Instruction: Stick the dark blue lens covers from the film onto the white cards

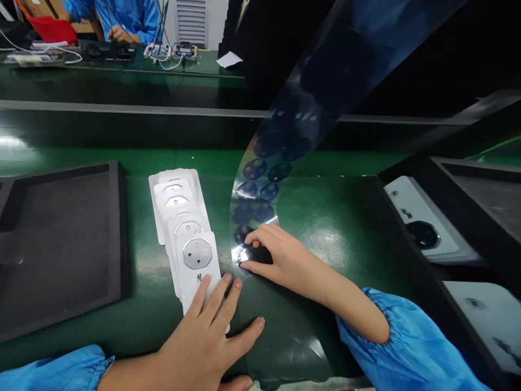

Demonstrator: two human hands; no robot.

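My left hand (pixel 211 326) lies with fingers spread, its fingertips on the lower end of a fanned stack of white panels (pixel 188 274). Each visible panel carries an octagonal silver plate with small holes, and the top one has a dark printed mark. Just right of the stack, my right hand (pixel 277 255) is curled at the lower end of a clear film strip (pixel 254 193) bearing paired round dark film stickers. Its thumb and forefinger are at the edges of a lower round sticker (pixel 245 254); how firmly they grip it is hard to see.
A black tray (pixel 116 233) lies at the left. On the right, a black tray (pixel 401 228) holds white panels (pixel 415 203), one with a dark octagon. The film strip rises towards the upper right. Across the bench, a person in blue sleeves (pixel 138 19) sits near cables.
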